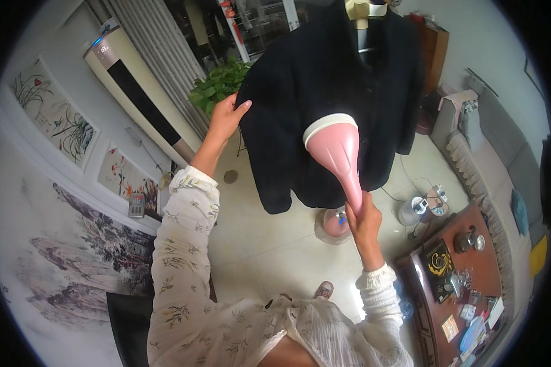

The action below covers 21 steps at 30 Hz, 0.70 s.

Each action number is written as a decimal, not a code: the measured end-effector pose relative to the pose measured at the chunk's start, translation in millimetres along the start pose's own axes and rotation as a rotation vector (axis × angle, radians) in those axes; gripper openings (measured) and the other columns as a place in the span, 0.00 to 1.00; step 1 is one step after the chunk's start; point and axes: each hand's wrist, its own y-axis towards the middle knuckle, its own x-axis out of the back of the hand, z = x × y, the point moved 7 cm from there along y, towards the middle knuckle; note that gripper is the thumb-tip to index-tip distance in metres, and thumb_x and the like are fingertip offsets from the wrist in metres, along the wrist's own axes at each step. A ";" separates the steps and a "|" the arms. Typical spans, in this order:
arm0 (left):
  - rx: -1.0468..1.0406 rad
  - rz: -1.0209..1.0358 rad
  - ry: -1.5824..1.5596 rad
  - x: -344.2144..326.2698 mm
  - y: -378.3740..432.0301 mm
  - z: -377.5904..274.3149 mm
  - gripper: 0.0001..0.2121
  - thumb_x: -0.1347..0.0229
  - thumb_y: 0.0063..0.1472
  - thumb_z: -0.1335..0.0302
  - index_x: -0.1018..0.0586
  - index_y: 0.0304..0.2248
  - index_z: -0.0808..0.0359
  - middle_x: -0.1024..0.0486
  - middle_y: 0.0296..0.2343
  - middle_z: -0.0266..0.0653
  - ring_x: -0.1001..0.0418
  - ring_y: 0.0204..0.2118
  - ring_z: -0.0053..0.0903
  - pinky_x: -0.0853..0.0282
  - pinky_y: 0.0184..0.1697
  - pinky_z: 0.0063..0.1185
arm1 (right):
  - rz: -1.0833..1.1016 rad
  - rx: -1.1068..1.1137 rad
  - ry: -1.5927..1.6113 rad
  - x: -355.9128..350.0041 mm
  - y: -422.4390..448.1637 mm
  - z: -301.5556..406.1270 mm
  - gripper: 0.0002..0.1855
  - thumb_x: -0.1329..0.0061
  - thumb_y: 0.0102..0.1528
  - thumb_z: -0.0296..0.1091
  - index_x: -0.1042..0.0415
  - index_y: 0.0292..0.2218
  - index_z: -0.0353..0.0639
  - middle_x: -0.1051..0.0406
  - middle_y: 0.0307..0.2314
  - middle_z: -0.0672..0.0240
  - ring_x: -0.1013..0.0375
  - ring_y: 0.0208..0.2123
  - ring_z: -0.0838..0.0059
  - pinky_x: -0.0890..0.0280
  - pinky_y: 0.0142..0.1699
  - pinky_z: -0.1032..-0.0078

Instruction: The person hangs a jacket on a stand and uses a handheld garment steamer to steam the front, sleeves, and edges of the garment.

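Observation:
A black jacket [275, 124] hangs in front of me on a light-coloured hanger [362, 10]. With my left hand [227, 118] I grip the outer edge of the sleeve on the left, thumb in front and most fingers hidden behind the cloth. My right hand [366, 220] is closed around the handle of a pink garment steamer head [337, 147] with a white rim. The head is raised over the jacket's lower front, and I cannot tell whether it touches the cloth. Below the hem, the pink steamer base [336, 225] stands on the floor.
On the right, a wooden coffee table [480, 238] carries a kettle and several small items, beside a grey sofa [496, 156]. Cords and a white cylindrical container [412, 211] occupy the floor. A standing air conditioner [137, 96] and leafy plant [218, 85] are at left.

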 end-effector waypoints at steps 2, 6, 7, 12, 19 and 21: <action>0.062 0.079 -0.169 -6.6 -11.9 -6.2 0.10 0.50 0.60 0.76 0.29 0.41 0.70 0.26 0.34 0.31 0.30 0.36 0.13 0.36 0.41 0.14 | 0.021 0.077 0.021 2.8 5.2 16.5 0.18 0.45 0.45 0.32 0.35 0.37 0.41 0.31 0.22 0.53 0.30 0.22 0.53 0.36 0.26 0.67; 0.127 0.156 -0.134 9.6 -21.5 -4.6 0.07 0.50 0.60 0.76 0.27 0.37 0.69 0.27 0.32 0.28 0.31 0.34 0.11 0.37 0.39 0.12 | 0.109 0.276 -0.072 -6.3 39.5 51.5 0.17 0.45 0.44 0.32 0.36 0.36 0.42 0.31 0.22 0.57 0.30 0.20 0.55 0.36 0.24 0.67; 0.102 0.173 -0.111 7.4 -21.5 -16.1 0.06 0.50 0.60 0.75 0.27 0.35 0.69 0.28 0.30 0.26 0.32 0.33 0.09 0.38 0.38 0.12 | 0.192 0.305 -0.161 -13.6 41.8 48.0 0.17 0.45 0.43 0.32 0.36 0.35 0.42 0.31 0.23 0.58 0.30 0.20 0.55 0.36 0.23 0.67; 0.089 0.228 -0.003 25.1 -13.2 -12.8 0.06 0.50 0.61 0.73 0.27 0.32 0.68 0.30 0.27 0.22 0.36 0.30 0.07 0.40 0.35 0.10 | 0.160 0.301 -0.119 8.1 28.1 69.0 0.19 0.43 0.41 0.32 0.36 0.35 0.42 0.31 0.23 0.58 0.32 0.18 0.55 0.37 0.22 0.67; 0.144 0.489 -0.108 16.2 4.6 3.2 0.10 0.52 0.62 0.69 0.25 0.33 0.67 0.29 0.29 0.23 0.34 0.32 0.09 0.39 0.41 0.14 | 0.247 0.198 -0.353 -5.5 45.9 62.1 0.18 0.46 0.44 0.31 0.36 0.36 0.41 0.31 0.24 0.54 0.31 0.22 0.51 0.37 0.26 0.65; 0.205 0.566 -0.178 15.6 -0.7 0.5 0.09 0.52 0.62 0.69 0.25 0.34 0.67 0.29 0.29 0.24 0.33 0.33 0.10 0.38 0.43 0.15 | 0.254 0.140 -0.366 3.7 25.1 53.8 0.18 0.45 0.44 0.32 0.36 0.36 0.41 0.31 0.23 0.54 0.30 0.23 0.51 0.37 0.26 0.65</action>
